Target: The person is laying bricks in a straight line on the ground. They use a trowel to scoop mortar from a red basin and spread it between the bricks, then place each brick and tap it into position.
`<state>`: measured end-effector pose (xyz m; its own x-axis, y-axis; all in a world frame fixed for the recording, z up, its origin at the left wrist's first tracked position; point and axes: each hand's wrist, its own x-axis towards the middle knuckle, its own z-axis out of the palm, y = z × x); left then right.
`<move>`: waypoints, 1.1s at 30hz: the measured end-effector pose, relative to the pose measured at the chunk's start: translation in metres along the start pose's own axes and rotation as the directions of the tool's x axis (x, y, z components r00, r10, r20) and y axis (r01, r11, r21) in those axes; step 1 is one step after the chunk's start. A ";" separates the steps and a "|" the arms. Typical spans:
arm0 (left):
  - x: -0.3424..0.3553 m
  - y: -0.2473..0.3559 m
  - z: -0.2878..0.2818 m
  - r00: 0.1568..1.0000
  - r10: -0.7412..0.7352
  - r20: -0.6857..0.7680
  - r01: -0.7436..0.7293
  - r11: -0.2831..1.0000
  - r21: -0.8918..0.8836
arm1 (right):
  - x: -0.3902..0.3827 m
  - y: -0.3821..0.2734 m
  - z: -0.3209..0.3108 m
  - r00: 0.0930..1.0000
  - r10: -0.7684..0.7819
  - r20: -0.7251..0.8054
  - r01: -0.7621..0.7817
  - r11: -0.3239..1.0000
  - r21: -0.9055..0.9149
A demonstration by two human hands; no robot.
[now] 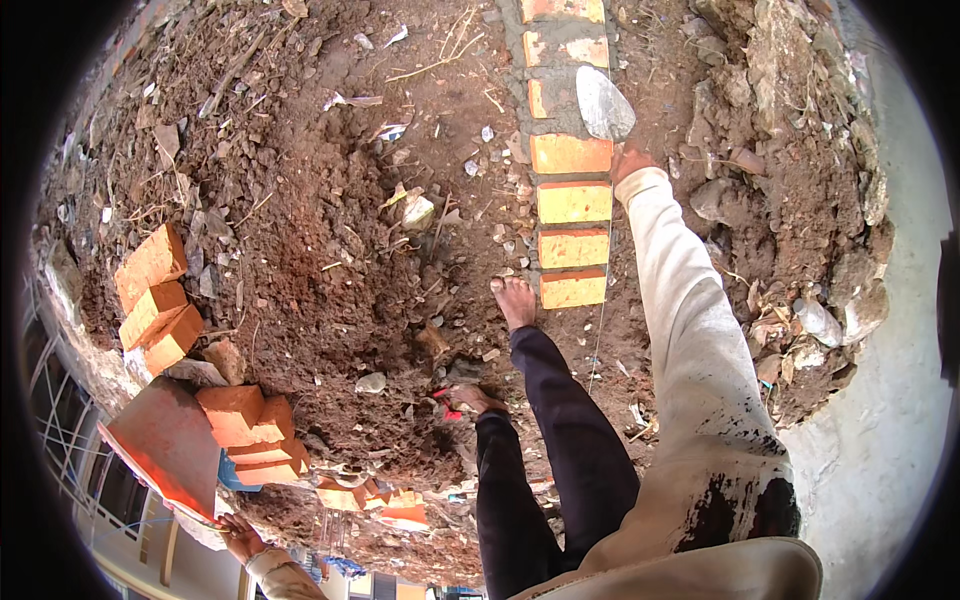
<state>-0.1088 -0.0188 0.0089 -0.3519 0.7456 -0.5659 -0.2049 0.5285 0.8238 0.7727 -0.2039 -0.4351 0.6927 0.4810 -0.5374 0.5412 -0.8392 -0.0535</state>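
My right hand (636, 161) is closed around the handle of a trowel (604, 104), mostly hidden from view. The pointed blade, smeared with grey mortar, lies over the row of bricks (572, 154) at its right edge. Grey mortar (562, 97) covers part of the bricks beyond the hand. Far off at the lower left, my left hand (243, 540) grips the rim of a shallow red pan (165, 440), coated grey inside and tilted. A string (600, 345) runs along the right side of the brick row.
Loose orange bricks (153, 262) lie at the left, with more bricks (240, 412) stacked beside the pan. My bare feet (514, 301) stand left of the row on rough soil (300, 330) strewn with stones. A pale grey surface (870, 450) borders the right side.
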 end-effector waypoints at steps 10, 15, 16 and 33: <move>0.002 -0.013 0.030 0.917 0.120 -0.381 -0.143 0.989 -0.034 | 0.004 -0.026 0.012 0.980 0.135 -0.148 -0.021 0.802 0.596; 0.006 -0.007 0.019 0.907 0.128 -0.400 -0.151 0.988 -0.026 | -0.041 -0.048 0.005 0.996 0.055 0.074 -0.076 0.944 0.320; 0.004 -0.006 0.016 0.916 0.128 -0.381 -0.148 0.989 -0.023 | -0.045 -0.028 0.001 0.997 -0.015 0.082 -0.009 0.960 0.281; -0.003 -0.003 0.000 0.994 0.049 0.099 -0.044 0.998 -0.052 | -0.100 0.001 -0.017 0.997 0.076 0.028 -0.081 0.934 0.348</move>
<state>-0.1068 -0.0223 0.0077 -0.2690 0.8073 -0.5254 -0.2365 0.4734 0.8485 0.7122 -0.2482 -0.3669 0.7182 0.4081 -0.5636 0.2832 -0.9113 -0.2989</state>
